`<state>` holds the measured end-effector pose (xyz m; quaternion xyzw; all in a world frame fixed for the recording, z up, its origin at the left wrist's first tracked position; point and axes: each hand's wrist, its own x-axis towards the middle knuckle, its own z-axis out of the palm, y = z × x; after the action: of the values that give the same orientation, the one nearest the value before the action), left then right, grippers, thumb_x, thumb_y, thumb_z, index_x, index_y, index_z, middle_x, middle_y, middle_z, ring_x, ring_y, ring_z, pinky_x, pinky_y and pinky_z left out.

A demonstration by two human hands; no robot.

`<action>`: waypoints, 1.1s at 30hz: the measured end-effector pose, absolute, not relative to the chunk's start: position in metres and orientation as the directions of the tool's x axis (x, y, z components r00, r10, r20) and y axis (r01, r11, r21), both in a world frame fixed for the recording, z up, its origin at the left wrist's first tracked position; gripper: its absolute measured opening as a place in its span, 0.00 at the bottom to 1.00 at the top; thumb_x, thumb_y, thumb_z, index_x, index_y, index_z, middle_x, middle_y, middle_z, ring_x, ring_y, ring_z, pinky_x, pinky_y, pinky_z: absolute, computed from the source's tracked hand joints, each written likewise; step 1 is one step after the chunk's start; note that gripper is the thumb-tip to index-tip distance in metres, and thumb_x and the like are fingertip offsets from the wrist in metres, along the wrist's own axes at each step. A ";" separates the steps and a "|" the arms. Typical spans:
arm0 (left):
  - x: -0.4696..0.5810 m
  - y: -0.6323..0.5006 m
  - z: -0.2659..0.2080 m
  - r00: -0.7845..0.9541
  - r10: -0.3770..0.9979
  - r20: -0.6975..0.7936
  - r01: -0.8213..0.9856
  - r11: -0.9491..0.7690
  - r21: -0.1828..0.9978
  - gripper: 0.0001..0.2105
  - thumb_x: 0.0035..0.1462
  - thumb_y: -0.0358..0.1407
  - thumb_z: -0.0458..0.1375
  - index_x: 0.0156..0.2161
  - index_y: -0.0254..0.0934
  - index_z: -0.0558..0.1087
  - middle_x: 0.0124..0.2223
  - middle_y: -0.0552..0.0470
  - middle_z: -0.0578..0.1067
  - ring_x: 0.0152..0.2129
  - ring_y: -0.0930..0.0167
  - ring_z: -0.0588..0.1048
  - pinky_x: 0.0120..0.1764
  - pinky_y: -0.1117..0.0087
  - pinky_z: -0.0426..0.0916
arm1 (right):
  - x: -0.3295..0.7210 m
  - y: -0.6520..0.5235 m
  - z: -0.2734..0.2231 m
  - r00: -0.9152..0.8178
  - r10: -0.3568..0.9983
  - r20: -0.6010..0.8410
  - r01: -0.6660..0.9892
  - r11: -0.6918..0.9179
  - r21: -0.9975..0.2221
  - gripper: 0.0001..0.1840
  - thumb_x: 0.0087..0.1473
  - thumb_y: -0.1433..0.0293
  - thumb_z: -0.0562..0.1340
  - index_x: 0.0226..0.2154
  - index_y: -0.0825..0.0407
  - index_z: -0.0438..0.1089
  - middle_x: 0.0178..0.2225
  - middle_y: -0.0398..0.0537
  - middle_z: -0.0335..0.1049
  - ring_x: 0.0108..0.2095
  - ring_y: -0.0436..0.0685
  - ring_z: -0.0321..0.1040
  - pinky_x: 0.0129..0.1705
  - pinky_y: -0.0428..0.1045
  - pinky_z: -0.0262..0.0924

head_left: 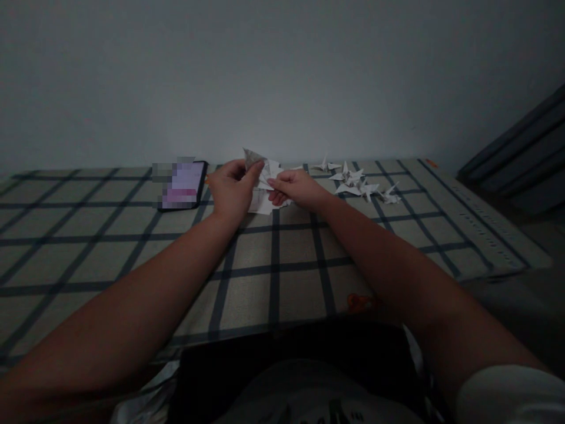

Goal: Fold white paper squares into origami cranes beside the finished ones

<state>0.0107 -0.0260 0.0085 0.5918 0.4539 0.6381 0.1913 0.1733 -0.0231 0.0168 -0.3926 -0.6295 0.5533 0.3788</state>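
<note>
Between my two hands is a partly folded piece of paper (255, 158), whitish with a pointed corner sticking up. My left hand (236, 185) pinches it from the left, thumb on its near face. From the right, my right hand (295, 187) grips its lower edge between thumb and fingers. More white paper sheets (261, 204) lie on the tablecloth beneath and behind my hands, partly covered by them. To the right rests a group of several folded paper cranes (348, 175), wings spread.
A phone (183, 185) with a lit screen lies to the left on the checked tablecloth (251, 253). A pale wall (273, 76) rises behind the table. An orange object (359, 302) sits at the near edge, and a dark ridged shape (521, 153) stands at the right.
</note>
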 end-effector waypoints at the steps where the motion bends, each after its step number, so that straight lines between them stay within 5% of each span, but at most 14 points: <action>1: 0.011 -0.026 0.008 -0.230 0.786 0.574 0.293 -0.507 0.811 0.08 0.55 0.41 0.66 0.32 0.37 0.78 0.29 0.54 0.77 0.26 0.73 0.72 0.29 0.72 0.64 | 0.173 -0.024 0.017 -0.400 0.915 0.044 0.073 0.080 -0.994 0.18 0.66 0.68 0.62 0.23 0.56 0.71 0.23 0.47 0.75 0.23 0.48 0.72 0.30 0.45 0.71; 10: 0.011 -0.027 0.012 -0.172 0.811 0.559 0.289 -0.501 0.816 0.09 0.54 0.40 0.66 0.29 0.37 0.77 0.27 0.54 0.76 0.24 0.73 0.71 0.28 0.72 0.64 | 0.175 -0.023 0.018 -0.424 0.906 -0.003 0.087 0.037 -0.996 0.20 0.64 0.62 0.64 0.23 0.55 0.70 0.23 0.48 0.75 0.23 0.48 0.72 0.30 0.44 0.70; 17: 0.010 -0.021 0.005 -0.022 0.850 0.526 0.313 -0.494 0.811 0.13 0.51 0.44 0.68 0.27 0.37 0.76 0.24 0.55 0.73 0.23 0.73 0.68 0.25 0.72 0.60 | 0.181 -0.017 0.016 -0.267 0.939 0.216 -0.048 0.211 -0.976 0.11 0.58 0.65 0.69 0.39 0.48 0.66 0.24 0.35 0.66 0.25 0.46 0.65 0.29 0.40 0.63; 27: 0.013 -0.016 -0.002 0.059 0.916 0.396 0.004 -0.397 0.918 0.19 0.54 0.52 0.65 0.37 0.37 0.79 0.34 0.49 0.79 0.28 0.70 0.76 0.30 0.70 0.74 | 0.184 -0.011 0.017 -0.183 0.958 0.223 -0.054 0.217 -0.975 0.06 0.57 0.71 0.65 0.34 0.50 0.65 0.28 0.38 0.67 0.30 0.47 0.66 0.34 0.42 0.62; 33: 0.010 -0.015 -0.004 0.076 0.917 0.393 0.021 -0.395 0.918 0.18 0.52 0.51 0.67 0.37 0.36 0.82 0.34 0.49 0.81 0.28 0.70 0.76 0.32 0.70 0.75 | 0.185 -0.011 0.016 -0.179 0.953 0.245 -0.039 0.241 -0.970 0.07 0.55 0.70 0.65 0.34 0.50 0.65 0.28 0.37 0.65 0.30 0.47 0.64 0.34 0.42 0.61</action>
<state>0.0102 -0.0150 -0.0043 0.6166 0.3801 0.5634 0.3975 0.1851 -0.0108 0.0162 -0.3826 -0.5971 0.4826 0.5140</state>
